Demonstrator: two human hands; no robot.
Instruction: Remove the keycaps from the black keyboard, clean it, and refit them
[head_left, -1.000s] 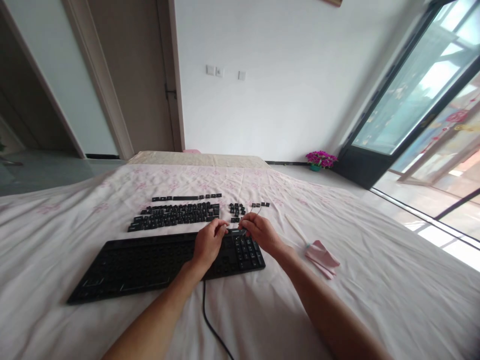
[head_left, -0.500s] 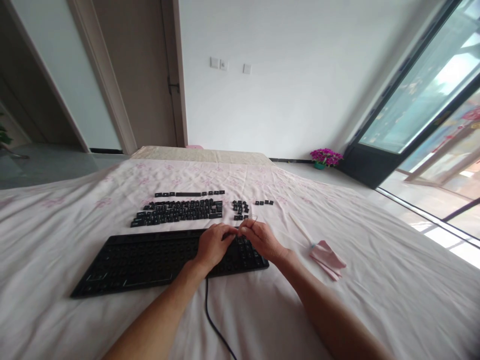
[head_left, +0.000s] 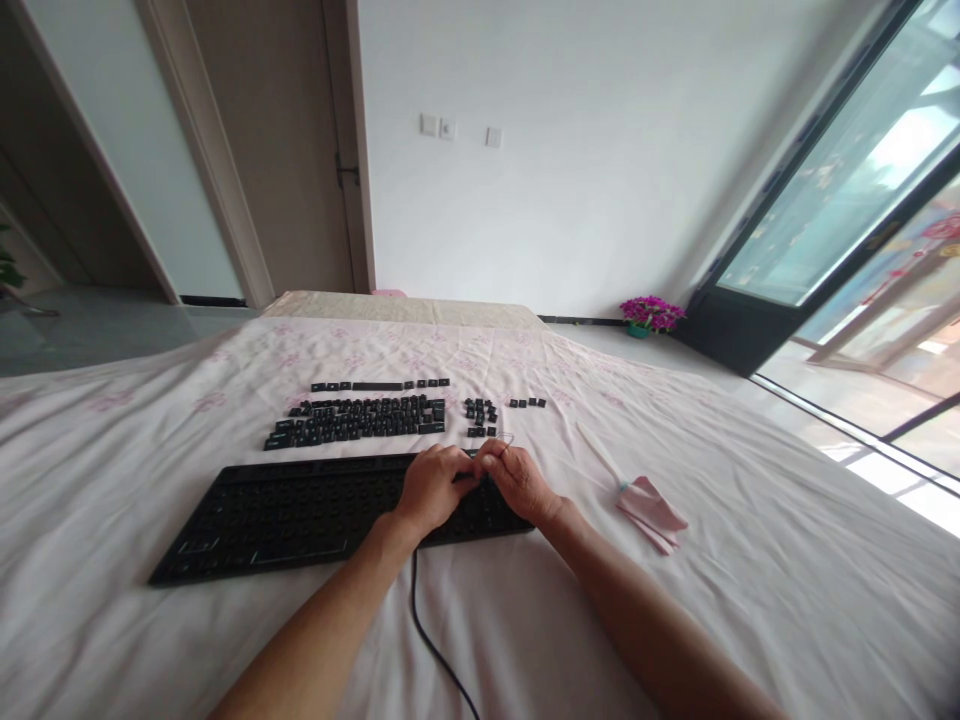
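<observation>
A black keyboard (head_left: pixel 300 510) lies on the pink-flowered sheet, its main field stripped of keycaps. Both my hands meet over its right end. My left hand (head_left: pixel 431 487) rests on the keyboard with its fingers curled, fingertips touching those of my right hand (head_left: pixel 519 482). My right hand pinches a thin wire loop tool (head_left: pixel 507 438) that sticks up past the keyboard's far edge. What sits under the fingertips is hidden. Removed black keycaps (head_left: pixel 360 418) lie in rows just beyond the keyboard, with a smaller cluster (head_left: pixel 480 411) and three single caps (head_left: pixel 528 403) to the right.
The keyboard's black cable (head_left: pixel 435 640) runs toward me between my forearms. A folded pink cloth (head_left: pixel 649 505) and a thin white stick (head_left: pixel 598 452) lie right of my right hand. Purple flowers (head_left: pixel 651 314) stand on the floor by the glass door.
Both hands have drawn slightly closer together over the keyboard's right end. The view has shifted a little, so the keyboard sits slightly further right in the picture.
</observation>
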